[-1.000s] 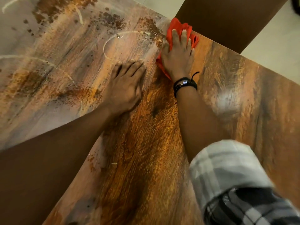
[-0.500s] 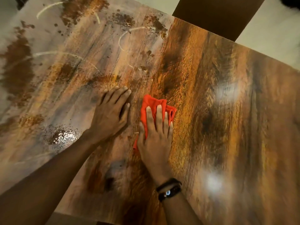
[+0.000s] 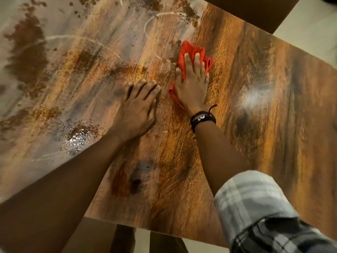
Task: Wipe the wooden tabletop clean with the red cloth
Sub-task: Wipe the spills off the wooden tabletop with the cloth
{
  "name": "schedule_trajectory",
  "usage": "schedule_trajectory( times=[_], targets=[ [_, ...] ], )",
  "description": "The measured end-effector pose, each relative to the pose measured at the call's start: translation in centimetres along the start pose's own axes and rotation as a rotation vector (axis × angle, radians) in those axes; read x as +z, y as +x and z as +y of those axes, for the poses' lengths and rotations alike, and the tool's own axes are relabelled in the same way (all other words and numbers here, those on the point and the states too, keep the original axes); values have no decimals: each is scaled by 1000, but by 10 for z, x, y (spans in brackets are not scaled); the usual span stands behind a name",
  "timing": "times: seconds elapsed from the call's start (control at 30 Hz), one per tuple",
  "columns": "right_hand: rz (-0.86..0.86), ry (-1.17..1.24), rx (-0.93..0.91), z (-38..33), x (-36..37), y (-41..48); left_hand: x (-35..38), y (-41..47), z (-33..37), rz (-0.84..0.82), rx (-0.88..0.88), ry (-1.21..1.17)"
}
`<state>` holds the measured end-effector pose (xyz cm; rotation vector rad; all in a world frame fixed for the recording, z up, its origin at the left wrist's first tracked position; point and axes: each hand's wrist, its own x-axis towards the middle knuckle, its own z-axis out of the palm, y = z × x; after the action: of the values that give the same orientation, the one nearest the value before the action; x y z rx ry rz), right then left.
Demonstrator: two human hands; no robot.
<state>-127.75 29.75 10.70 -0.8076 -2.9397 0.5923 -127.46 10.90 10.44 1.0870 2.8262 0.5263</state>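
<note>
The red cloth (image 3: 189, 52) lies crumpled on the wooden tabletop (image 3: 264, 110), a little past its middle. My right hand (image 3: 193, 84) presses flat on the cloth with straight fingers, covering most of it. Just left of it my left hand (image 3: 136, 106) rests palm down on the bare wood, fingers straight. Brown stains, white ring marks (image 3: 158, 21) and a wet patch (image 3: 78, 137) cover the left half of the top. The wood to the right of the cloth looks darker and shiny.
A dark brown piece of furniture (image 3: 255, 10) stands beyond the table's far edge at the top right. Pale floor (image 3: 310, 33) shows past that edge. The near edge runs along the bottom, with dark table parts (image 3: 124, 238) below it.
My right hand has slid the cloth away from me, toward the far edge, after pulling it near half a second ago. My left hand stays flat in place.
</note>
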Motion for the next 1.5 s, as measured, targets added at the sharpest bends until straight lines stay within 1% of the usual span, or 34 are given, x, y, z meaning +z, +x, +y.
schedule_trajectory(
  times=[0.07, 0.17, 0.33, 0.43, 0.5, 0.6, 0.67, 0.83, 0.93, 1.0, 1.1, 1.17, 1.3, 1.37, 1.5],
  targets=[
    [28, 11, -21, -6, 8, -39, -1, -1, 0, -17, -8, -23],
    [85, 15, -38, -19, 19, -122, 0, -2, -1, -24, -4, -24],
    [1, -79, -6, -37, 35, -281, 2, -2, -5, -39, 9, -21],
    [-4, -106, -13, -42, 43, -333, 0, -2, -5, -42, 18, -16],
    [-15, -106, -19, -40, 43, -332, 0, -2, -5, -33, 23, -16],
    [6, -97, -44, -34, 37, -299, 0, 0, -4, -35, 14, -33],
    [15, -43, -41, -29, 32, -259, 0, 0, -4, -39, 0, -40],
    [85, 29, 60, -18, 21, -131, 0, 1, -2, -9, 0, -58],
    [61, 14, 73, -17, 19, -98, 1, 0, -2, 0, 1, -56],
    [80, 5, 71, -20, 21, -105, -1, 0, -1, -5, 2, -62],
    [109, -3, 49, -33, 27, -158, -1, 0, -4, 4, 9, -94],
    [62, -30, 35, -48, 33, -215, 1, 2, -7, 42, -5, -139],
    [-41, -105, 15, -83, 48, -322, -2, 7, -9, 113, -106, -310],
    [-65, -132, -12, -86, 54, -339, -1, 7, -10, 127, -100, -324],
    [-24, -159, 3, -80, 54, -310, -3, 19, -22, 162, -34, -244]
  ],
)
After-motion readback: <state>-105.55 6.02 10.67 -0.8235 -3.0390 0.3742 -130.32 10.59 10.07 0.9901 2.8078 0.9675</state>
